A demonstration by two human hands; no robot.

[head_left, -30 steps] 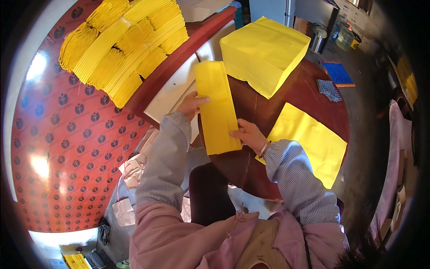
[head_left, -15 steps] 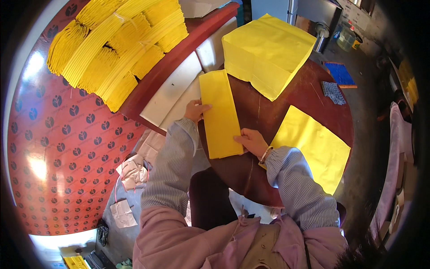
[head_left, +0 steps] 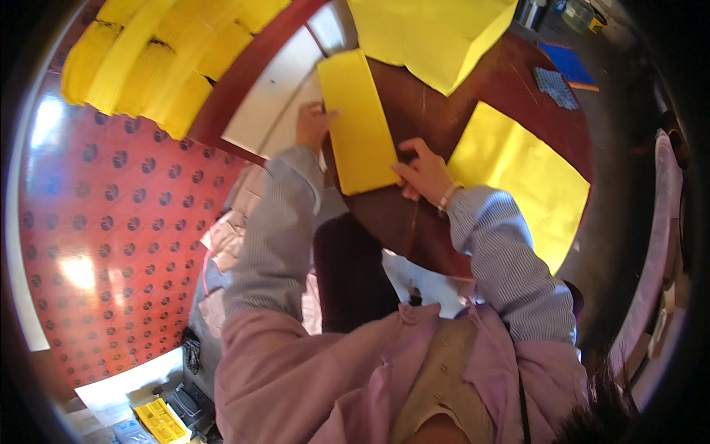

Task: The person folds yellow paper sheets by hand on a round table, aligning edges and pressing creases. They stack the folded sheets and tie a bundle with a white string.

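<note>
A long yellow rectangle of folded paper [head_left: 360, 126], with layered edges, lies on the round dark-red table [head_left: 414, 96]. At its left edge is my left hand [head_left: 313, 126], closed there with a fingertip lapping onto the paper. Beside the lower right edge my right hand [head_left: 425, 174] is open, thumb and index finger apart; whether a fingertip touches the paper is unclear. Right of that hand, partly behind my sleeve, a larger yellow sheet [head_left: 518, 166] lies creased. Farther back sits a big yellow folded paper piece [head_left: 436, 33], cut off by the view's upper edge.
Thick bundles of folded yellow paper [head_left: 163, 59] lie on the red patterned board [head_left: 140, 214] at left. A blue-grey cloth [head_left: 555, 87] rests by the table's far right edge. A yellow plastic basket [head_left: 160, 420] stands at lower left, near the floor.
The whole view has shifted, so the table and papers sit higher in the picture. My right hand's fingers have loosened and spread from the paper's edge. My left hand remains at the left edge.
</note>
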